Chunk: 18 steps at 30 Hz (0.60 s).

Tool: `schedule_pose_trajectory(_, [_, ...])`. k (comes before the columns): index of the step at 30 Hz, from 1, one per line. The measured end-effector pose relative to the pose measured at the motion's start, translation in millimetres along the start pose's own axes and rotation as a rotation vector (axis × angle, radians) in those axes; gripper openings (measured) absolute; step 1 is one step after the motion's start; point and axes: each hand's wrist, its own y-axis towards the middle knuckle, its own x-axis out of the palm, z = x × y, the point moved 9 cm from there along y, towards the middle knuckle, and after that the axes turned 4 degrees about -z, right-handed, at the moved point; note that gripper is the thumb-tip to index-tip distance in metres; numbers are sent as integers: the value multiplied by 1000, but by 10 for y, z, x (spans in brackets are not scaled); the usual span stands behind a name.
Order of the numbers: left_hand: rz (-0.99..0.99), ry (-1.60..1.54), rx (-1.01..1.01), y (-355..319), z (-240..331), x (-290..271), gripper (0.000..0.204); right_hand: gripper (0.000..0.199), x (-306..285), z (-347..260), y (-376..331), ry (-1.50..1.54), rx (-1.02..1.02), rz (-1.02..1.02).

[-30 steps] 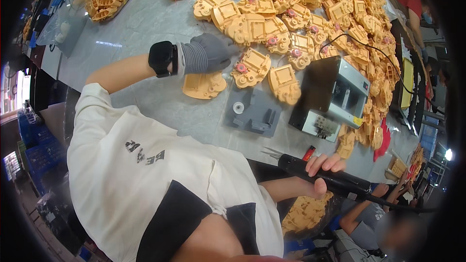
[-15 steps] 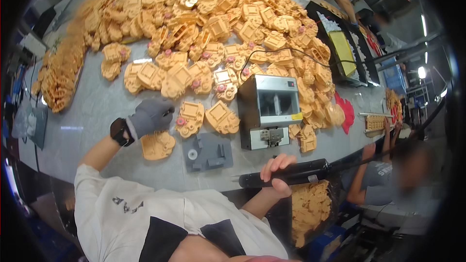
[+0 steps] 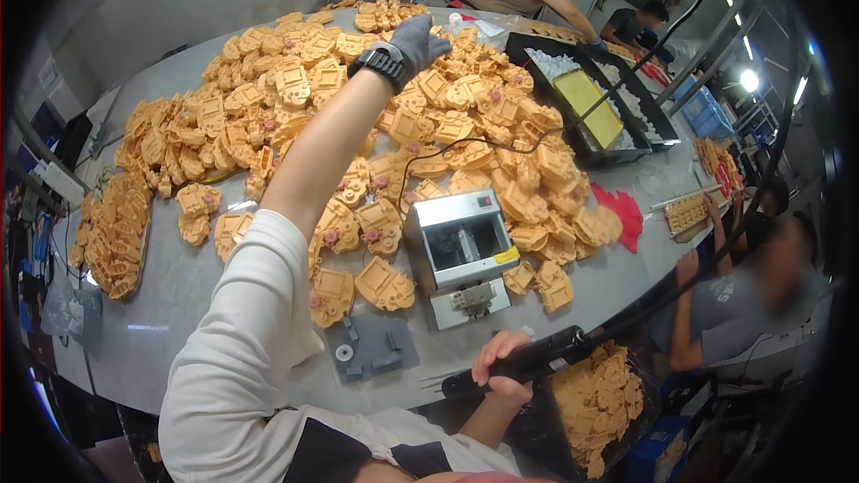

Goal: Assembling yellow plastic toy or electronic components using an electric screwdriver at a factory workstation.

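Observation:
My left hand (image 3: 417, 46), in a grey glove, stretches over the far part of a big heap of orange-yellow plastic housings (image 3: 295, 82). Its fingers look spread, with nothing seen between them. In my right hand (image 3: 497, 363) is a black electric screwdriver (image 3: 537, 360), its thin bit pointing left past the table's near edge. Left of it on the table lies a grey fixture (image 3: 386, 351) with raised blocks and a white round piece. Just behind the fixture are two loose housings (image 3: 385, 283). A silver and black box-shaped screw feeder (image 3: 461, 246) stands to the right of these.
Black trays (image 3: 586, 148) with white parts and a yellow piece stand at the far right. A red cloth (image 3: 619, 215) lies near the right edge. Below the screwdriver, a black-lined bin (image 3: 599, 407) holds more housings. Co-workers are at the far side and right.
My left hand has swung from the near left of the table far forward over the heap, its arm now extended. My right hand still grips the screwdriver. The view has shifted.

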Motion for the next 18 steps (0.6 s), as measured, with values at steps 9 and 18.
schedule_pose_trajectory(9, [-347, 1411, 235, -1227, -209, -322, 52, 38, 92, -53, -101, -13, -37, 32])
schedule_pose_trajectory(18, [-410, 2269, 358, -2915, -678, -1511, 74, 36, 142, 94, -76, -10, 40, -15])
